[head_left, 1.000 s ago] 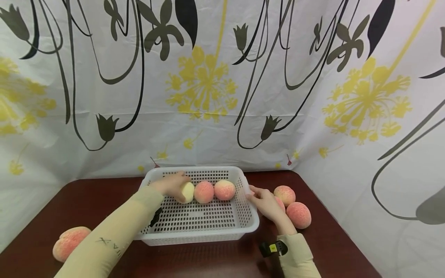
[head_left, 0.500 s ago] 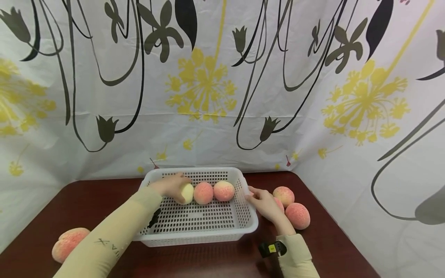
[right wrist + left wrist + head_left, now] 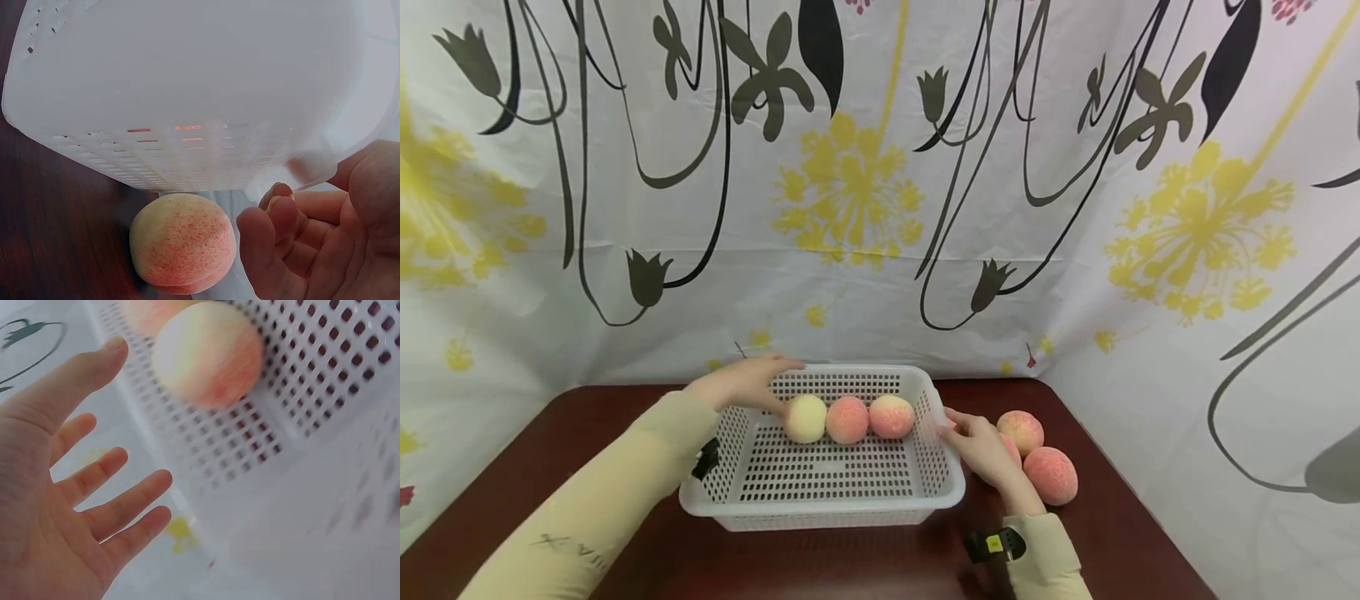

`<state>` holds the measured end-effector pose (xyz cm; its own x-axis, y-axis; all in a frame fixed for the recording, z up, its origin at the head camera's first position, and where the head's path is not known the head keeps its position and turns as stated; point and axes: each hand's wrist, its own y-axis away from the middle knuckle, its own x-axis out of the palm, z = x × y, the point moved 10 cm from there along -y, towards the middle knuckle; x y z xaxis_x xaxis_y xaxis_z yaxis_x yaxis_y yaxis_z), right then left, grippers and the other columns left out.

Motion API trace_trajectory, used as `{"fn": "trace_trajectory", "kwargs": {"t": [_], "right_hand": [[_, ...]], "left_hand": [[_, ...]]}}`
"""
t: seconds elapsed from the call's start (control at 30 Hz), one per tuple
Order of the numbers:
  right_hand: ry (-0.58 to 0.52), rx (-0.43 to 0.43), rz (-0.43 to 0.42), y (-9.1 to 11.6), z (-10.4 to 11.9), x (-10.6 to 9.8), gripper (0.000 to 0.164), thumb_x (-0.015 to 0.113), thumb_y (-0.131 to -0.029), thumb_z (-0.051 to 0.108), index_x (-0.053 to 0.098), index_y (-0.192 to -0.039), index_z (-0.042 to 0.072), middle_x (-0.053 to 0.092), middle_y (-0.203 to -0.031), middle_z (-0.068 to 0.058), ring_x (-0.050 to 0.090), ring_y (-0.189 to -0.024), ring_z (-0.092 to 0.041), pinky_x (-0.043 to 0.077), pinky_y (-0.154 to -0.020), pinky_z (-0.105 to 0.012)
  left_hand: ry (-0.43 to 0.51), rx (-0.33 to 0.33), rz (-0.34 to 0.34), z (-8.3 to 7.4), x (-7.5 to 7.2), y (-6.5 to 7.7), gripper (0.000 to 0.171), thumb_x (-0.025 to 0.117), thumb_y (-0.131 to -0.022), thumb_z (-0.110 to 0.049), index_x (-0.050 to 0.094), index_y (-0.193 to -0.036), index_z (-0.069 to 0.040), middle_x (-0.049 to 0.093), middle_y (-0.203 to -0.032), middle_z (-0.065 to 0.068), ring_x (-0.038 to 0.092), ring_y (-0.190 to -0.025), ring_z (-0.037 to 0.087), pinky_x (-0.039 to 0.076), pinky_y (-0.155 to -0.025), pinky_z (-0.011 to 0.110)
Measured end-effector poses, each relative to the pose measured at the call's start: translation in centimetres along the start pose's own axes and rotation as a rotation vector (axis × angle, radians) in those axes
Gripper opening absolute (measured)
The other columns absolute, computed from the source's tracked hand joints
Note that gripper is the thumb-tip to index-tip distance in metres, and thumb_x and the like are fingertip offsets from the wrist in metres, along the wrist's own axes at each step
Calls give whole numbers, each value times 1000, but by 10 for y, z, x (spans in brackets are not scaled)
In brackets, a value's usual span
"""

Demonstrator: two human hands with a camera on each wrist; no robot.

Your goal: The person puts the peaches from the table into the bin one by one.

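Note:
Three peaches, one pale yellow (image 3: 806, 418), one pink (image 3: 847, 419) and one yellow-pink (image 3: 892, 417), sit in a row inside a white plastic basket (image 3: 820, 506). My left hand (image 3: 748, 385) is over the basket's back left corner, its fingers spread and holding nothing. In the left wrist view a gap shows between that hand (image 3: 87, 494) and the nearest peach (image 3: 209, 355). My right hand (image 3: 979, 450) grips the basket's right rim. The right wrist view shows its fingers (image 3: 281, 219) curled outside the rim, with the thumb partly hidden behind the basket wall (image 3: 187, 75).
Right of the basket, several more peaches lie on the dark red table (image 3: 1120, 533), among them a yellow-pink one (image 3: 1021, 431) and a pink one (image 3: 1051, 476). A white flower-patterned cloth (image 3: 865, 317) hangs behind the table and along its right side.
My left hand has let go of the pale yellow peach and moved up and left. The peaches at the left are now out of sight. My right hand stays on the rim.

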<state>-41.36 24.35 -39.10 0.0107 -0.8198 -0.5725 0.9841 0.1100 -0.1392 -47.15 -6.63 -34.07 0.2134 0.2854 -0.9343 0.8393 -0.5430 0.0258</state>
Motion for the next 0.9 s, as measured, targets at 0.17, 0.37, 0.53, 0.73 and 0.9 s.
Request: {"fn": "trace_trajectory", "kwargs": {"t": [0.17,0.37,0.53,0.73,0.9], "right_hand": [[-21,18,15,2,-4,4,48,61,-97,22,51,-140,2,66,-87,-6,63,-69,-16,52,-63,-30],[-41,16,-5,2,-4,3,49,61,-96,20,51,-140,1,66,-86,-8,64,-68,-17,54,-62,-34],[-22,15,-13,1,-2,0,49,62,-96,21,51,-139,1,66,-86,-7,63,-68,-16,54,-63,-34],[-29,8,-4,0,0,0,50,62,-96,22,50,-139,0,66,-89,-8,63,-69,-16,53,-62,-33],[-54,19,12,1,-3,1,51,61,-96,22,49,-140,-1,66,-90,-10,64,-71,-17,54,-64,-33]], "left_hand": [[33,55,-26,-1,-28,34,79,80,-79,-27,43,-147,-14,30,-150,25,31,-134,48,36,-97,65],[35,107,-110,8,-57,83,74,79,-80,-35,49,-141,-7,43,-137,25,45,-121,44,43,-90,60],[-28,110,-179,31,-60,124,70,80,-77,-42,58,-131,-5,54,-125,17,55,-108,34,48,-85,50],[-66,75,-176,63,-39,175,63,81,-75,-42,61,-126,-10,56,-119,8,60,-98,22,51,-76,37],[-101,77,-170,86,-19,209,61,84,-71,-38,61,-123,-14,54,-118,7,57,-93,11,48,-68,29]]}}
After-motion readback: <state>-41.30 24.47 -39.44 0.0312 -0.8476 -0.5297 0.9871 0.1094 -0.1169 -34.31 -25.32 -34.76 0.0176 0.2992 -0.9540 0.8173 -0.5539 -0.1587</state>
